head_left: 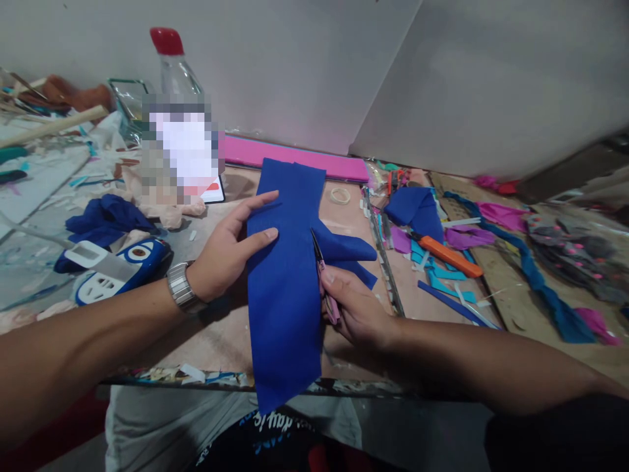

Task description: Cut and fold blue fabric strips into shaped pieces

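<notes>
Got one blue cloth mid-table, poking past the near edge. Got the left hand on its left side, with fingers spread, pretty open. Got the right hand with fingers curled tight round one pair of pink-handled scissors, right edge of the cloth. Also spotting one orange cutter right, one red-capped bottle far left.
</notes>
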The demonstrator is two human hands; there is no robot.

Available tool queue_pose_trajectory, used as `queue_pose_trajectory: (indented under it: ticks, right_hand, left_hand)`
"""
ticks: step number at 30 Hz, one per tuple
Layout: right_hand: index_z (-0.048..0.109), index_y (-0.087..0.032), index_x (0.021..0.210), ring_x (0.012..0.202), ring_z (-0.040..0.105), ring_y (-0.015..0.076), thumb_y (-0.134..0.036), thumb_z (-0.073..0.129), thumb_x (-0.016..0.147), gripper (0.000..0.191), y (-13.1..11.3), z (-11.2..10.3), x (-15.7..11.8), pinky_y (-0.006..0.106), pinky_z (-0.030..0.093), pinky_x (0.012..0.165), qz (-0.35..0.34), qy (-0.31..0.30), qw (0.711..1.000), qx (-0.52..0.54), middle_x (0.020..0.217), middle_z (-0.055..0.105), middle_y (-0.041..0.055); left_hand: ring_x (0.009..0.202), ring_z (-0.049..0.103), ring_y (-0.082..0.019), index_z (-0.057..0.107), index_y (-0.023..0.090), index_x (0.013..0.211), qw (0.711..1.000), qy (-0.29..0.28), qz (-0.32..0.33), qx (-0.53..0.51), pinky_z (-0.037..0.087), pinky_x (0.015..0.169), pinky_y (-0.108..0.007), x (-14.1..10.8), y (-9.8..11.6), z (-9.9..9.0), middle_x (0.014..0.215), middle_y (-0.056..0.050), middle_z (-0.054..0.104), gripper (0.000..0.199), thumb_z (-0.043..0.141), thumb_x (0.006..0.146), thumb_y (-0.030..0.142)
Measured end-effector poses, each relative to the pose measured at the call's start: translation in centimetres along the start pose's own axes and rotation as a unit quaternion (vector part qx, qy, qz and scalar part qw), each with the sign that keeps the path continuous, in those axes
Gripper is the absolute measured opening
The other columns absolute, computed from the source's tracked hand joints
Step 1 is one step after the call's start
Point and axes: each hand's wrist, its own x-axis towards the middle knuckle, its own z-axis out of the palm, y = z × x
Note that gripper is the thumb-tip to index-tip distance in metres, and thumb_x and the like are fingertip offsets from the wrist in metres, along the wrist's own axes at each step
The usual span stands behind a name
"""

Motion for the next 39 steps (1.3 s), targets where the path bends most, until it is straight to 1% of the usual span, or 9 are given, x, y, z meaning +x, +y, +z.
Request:
queue_pose_trajectory:
  ticks: [8,12,14,16,19,24,31,35,39]
  right_hand:
    - [0.061,-0.022,0.077,0.050,0.045,0.0116,-0.060,0.081,0.083,0.043,-0.2,1.3,-0.3,0.026,0.041,0.054,0.000,0.003,0.996,0.086,0.057,0.051,-0.0055]
    - [0.068,-0.023,0.097,0.058,0.056,0.0148,-0.058,0.079,0.085,0.039,0.1,1.4,-0.5,0.031,0.052,0.063,0.019,0.001,0.991,0.129,0.069,0.063,-0.0028]
    - [0.068,-0.022,0.094,0.058,0.056,0.0150,-0.061,0.077,0.086,0.041,0.3,1.0,-0.4,0.031,0.052,0.063,0.013,0.006,0.994,0.109,0.069,0.064,-0.0019]
    - [0.063,-0.021,0.076,0.051,0.048,0.0128,-0.065,0.077,0.085,0.046,0.5,0.4,-0.2,0.028,0.044,0.055,-0.016,0.016,0.998,0.065,0.055,0.055,-0.0034]
    - [0.062,-0.022,0.076,0.050,0.047,0.0135,-0.069,0.076,0.083,0.050,0.6,-0.3,-0.1,0.028,0.040,0.052,-0.015,0.025,0.999,0.040,0.052,0.051,-0.0038]
    - [0.061,-0.022,0.078,0.052,0.048,0.0140,-0.071,0.078,0.079,0.052,0.4,-0.3,0.0,0.029,0.039,0.053,-0.005,0.037,0.999,0.038,0.055,0.053,-0.0030]
    - [0.053,-0.021,0.075,0.046,0.037,0.0093,-0.070,0.078,0.079,0.056,-0.3,0.1,0.3,0.023,0.026,0.046,0.008,0.015,0.999,0.044,0.047,0.044,-0.0074]
    - [0.053,-0.021,0.077,0.046,0.036,0.0088,-0.070,0.076,0.082,0.054,-0.4,0.1,0.3,0.022,0.026,0.045,0.005,-0.001,0.999,0.040,0.048,0.045,-0.0073]
    - [0.052,-0.020,0.076,0.047,0.037,0.0085,-0.067,0.078,0.081,0.054,-0.6,0.2,0.3,0.021,0.026,0.046,0.013,-0.006,0.999,0.040,0.050,0.043,-0.0077]
  left_hand:
    - [0.125,0.067,-0.032,0.055,0.028,0.150,0.993,-0.056,-0.058,-0.091,0.058,0.106,-0.046,-0.3,0.2,0.2,0.148,-0.011,0.063,0.080,0.087,0.077,0.026]
    - [0.119,0.072,-0.031,0.056,0.026,0.150,0.981,-0.087,-0.112,-0.135,0.061,0.101,-0.042,-0.8,0.9,0.3,0.140,-0.010,0.069,0.080,0.089,0.077,0.026]
    - [0.114,0.074,-0.030,0.054,0.027,0.152,0.970,-0.111,-0.142,-0.164,0.063,0.096,-0.040,-1.1,1.4,0.5,0.135,-0.010,0.072,0.081,0.088,0.079,0.027]
    - [0.112,0.075,-0.032,0.053,0.026,0.153,0.959,-0.119,-0.169,-0.194,0.064,0.095,-0.041,-1.2,2.0,0.6,0.133,-0.012,0.073,0.081,0.087,0.080,0.028]
    - [0.112,0.075,-0.033,0.052,0.024,0.154,0.951,-0.121,-0.183,-0.217,0.064,0.095,-0.041,-1.3,2.5,0.7,0.133,-0.013,0.073,0.085,0.088,0.077,0.027]
    - [0.122,0.070,-0.033,0.056,0.023,0.150,0.972,-0.101,-0.142,-0.156,0.061,0.102,-0.041,-1.1,2.1,0.8,0.142,-0.012,0.068,0.079,0.087,0.078,0.031]
    - [0.120,0.070,-0.034,0.057,0.018,0.148,0.995,-0.003,-0.075,-0.062,0.064,0.096,-0.045,-0.5,0.5,0.8,0.138,-0.014,0.069,0.078,0.085,0.076,0.028]
    - [0.132,0.063,-0.038,0.055,0.016,0.150,0.999,0.041,-0.035,0.003,0.058,0.108,-0.052,-0.3,0.4,0.6,0.143,-0.014,0.066,0.082,0.084,0.074,0.028]
    - [0.143,0.054,-0.037,0.051,0.011,0.153,0.996,0.054,0.021,0.061,0.042,0.124,-0.052,-0.2,0.1,0.3,0.154,-0.017,0.056,0.086,0.082,0.073,0.023]
